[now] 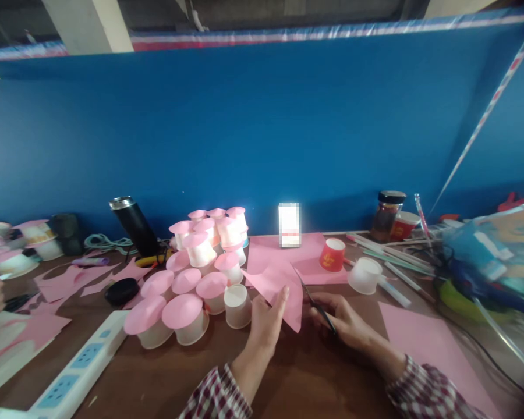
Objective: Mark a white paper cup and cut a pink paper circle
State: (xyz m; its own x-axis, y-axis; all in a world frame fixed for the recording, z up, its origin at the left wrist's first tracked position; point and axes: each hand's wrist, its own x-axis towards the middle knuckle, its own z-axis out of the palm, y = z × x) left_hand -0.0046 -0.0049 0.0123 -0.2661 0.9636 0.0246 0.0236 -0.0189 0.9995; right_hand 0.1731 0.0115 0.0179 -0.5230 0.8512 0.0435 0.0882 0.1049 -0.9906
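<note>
Best to hold sheet (294,302) taut just beside cup (237,311), pinched in left hand (265,330) between thumb and fingers partly hidden behind, turning paper rather than scissors (325,315), gripped in right hand (346,322) with fingers curled round handles.

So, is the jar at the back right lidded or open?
Lidded: a black lid sits across the top of the jar.

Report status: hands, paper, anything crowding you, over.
Left hand holding pink paper. Right hand gripping scissors, blades by the paper's edge. White cup close beside left hand.
</note>
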